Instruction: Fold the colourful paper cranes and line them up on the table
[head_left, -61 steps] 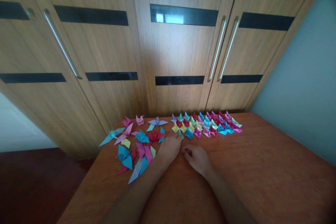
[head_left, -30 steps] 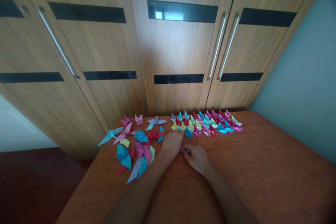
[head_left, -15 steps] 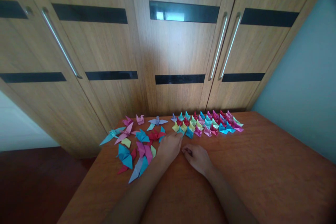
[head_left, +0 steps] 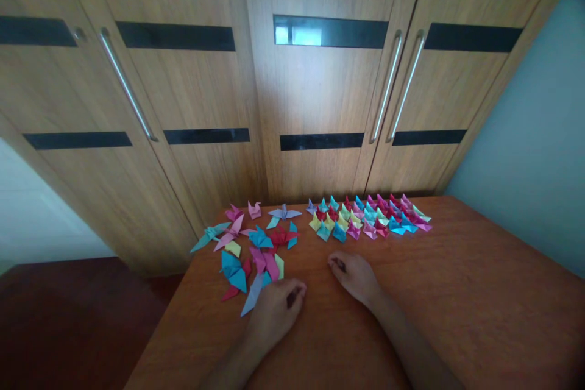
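My left hand (head_left: pixel 278 309) rests on the table in a loose fist beside the loose heap of folded paper cranes, next to a pale lilac crane (head_left: pixel 253 296). My right hand (head_left: pixel 355 278) lies to its right, fingers curled in and nothing visible in them. Beyond the hands stand tight rows of small upright paper cranes in many colours. At their front left end are a teal crane (head_left: pixel 323 231) and a blue crane (head_left: pixel 339 232). In the heap on the left lie a blue crane (head_left: pixel 233 270), a magenta crane (head_left: pixel 265 262) and a red crane (head_left: pixel 281 236).
The brown wooden table (head_left: pixel 434 311) stands against a wooden wardrobe (head_left: pixel 315 85) with metal handles. A pale blue wall (head_left: pixel 530 152) rises on the right. Left of the table, the dark red floor (head_left: pixel 59 311) shows.
My left hand has drawn back from the front left end of the crane rows toward me, leaving the teal crane there uncovered. My right hand stays curled. The view has shifted slightly.
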Available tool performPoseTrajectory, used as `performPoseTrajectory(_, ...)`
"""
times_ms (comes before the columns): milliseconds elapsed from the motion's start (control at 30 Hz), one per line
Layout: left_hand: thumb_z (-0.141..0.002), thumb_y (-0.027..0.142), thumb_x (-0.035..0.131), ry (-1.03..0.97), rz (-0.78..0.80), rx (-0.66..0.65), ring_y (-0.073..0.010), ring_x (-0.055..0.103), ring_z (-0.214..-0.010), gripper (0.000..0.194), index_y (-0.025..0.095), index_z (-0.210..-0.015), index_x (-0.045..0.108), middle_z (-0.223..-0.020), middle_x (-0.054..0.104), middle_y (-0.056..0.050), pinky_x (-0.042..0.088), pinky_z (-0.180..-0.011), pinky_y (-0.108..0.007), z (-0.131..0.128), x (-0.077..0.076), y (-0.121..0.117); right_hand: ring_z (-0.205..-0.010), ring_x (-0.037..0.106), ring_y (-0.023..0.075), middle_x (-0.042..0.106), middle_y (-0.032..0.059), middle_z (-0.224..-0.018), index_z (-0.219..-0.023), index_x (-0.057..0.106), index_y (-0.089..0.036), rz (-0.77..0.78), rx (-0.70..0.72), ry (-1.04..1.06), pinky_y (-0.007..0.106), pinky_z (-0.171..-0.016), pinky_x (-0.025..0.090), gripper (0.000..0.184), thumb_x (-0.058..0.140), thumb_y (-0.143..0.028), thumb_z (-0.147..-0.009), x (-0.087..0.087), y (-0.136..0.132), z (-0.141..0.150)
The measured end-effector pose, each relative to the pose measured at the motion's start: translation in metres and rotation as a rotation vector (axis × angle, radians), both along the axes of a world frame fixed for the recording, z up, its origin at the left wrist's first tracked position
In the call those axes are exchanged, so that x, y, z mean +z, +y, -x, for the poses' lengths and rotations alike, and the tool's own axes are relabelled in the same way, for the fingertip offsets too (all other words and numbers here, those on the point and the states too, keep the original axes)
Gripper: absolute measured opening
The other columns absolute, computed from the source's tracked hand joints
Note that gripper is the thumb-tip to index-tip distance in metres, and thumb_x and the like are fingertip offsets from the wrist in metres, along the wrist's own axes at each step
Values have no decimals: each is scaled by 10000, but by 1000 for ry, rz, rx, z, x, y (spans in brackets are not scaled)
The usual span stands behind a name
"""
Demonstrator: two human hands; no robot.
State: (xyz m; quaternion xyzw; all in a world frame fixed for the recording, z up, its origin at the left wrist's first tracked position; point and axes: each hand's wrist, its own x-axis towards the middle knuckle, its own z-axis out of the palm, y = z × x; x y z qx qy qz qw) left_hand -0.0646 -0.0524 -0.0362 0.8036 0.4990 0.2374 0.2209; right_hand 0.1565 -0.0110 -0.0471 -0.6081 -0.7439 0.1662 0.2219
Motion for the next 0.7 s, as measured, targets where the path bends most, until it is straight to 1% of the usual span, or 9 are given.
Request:
performPoseTrajectory(133, -849, 194, 407, 34, -7, -59, -150, 597, -719, 244, 211, -862, 651, -782, 669, -16, 417, -645, -221, 5, 4, 7, -690, 582, 129, 654, -14, -746, -851, 644, -242, -4, -71, 2, 211, -602, 336, 173, 471, -252, -848, -3, 0, 4)
performPoseTrajectory(233, -850, 190, 402, 38, -29, -50, -153, 599, -736, 248, 211, -860, 649, -798, 671, -20, 416, -661, -225, 13, 6, 12, -703, 588, 134, 656, -12, -750, -839, 643, -242, -12, -112, 26, 215, -610, 345, 175, 468, -253, -845, -6, 0, 10)
performPoseTrajectory(333, -850, 180, 397, 40, -44, -21, -152, 602, -739, 253, 215, -865, 647, -795, 671, -16, 415, -663, -226, 17, 6, 14, -703, 592, 136, 654, -7, -758, -910, 637, -236, -25, -104, 113, 221, -630, 376, 190, 458, -259, -850, -8, 4, 21)
performPoseTrajectory(433, -850, 187, 399, 40, -36, -27, -154, 604, -740, 251, 212, -867, 649, -793, 672, -21, 421, -659, -224, 15, 7, 11, -704, 597, 141, 655, 6, -795, -997, 628, -219, -43, -73, 232, 235, -645, 419, 223, 472, -302, -861, -6, 12, 39)
performPoseTrajectory(500, -847, 191, 407, 37, -33, -41, -158, 608, -760, 246, 211, -864, 651, -814, 677, -26, 427, -666, -222, 13, 8, 9, -755, 606, 151, 652, 22, -867, -1023, 624, -204, -48, -68, 306, 255, -675, 455, 244, 481, -335, -875, -1, 20, 54)
performPoseTrajectory(567, -844, 187, 414, 36, -33, -56, -159, 611, -779, 243, 217, -865, 654, -835, 681, -26, 432, -671, -220, 11, 8, 7, -857, 602, 168, 625, 47, -1007, -1080, 595, -185, -43, -76, 353, 305, -744, 488, 268, 495, -345, -890, 5, 28, 67)
performPoseTrajectory(633, -843, 181, 418, 33, -30, -71, -159, 613, -787, 243, 223, -872, 656, -852, 682, -24, 436, -675, -220, 10, 9, 6, -945, 581, 187, 572, 71, -1127, -1144, 548, -167, -35, -84, 372, 373, -801, 497, 306, 517, -337, -891, 10, 36, 79)
performPoseTrajectory(700, -844, 180, 420, 30, -21, -79, -160, 612, -785, 243, 223, -879, 657, -851, 683, -25, 440, -676, -224, 11, 9, 6, -979, 569, 196, 545, 81, -1169, -1171, 524, -160, -35, -84, 381, 404, -821, 495, 331, 529, -331, -888, 13, 42, 88)
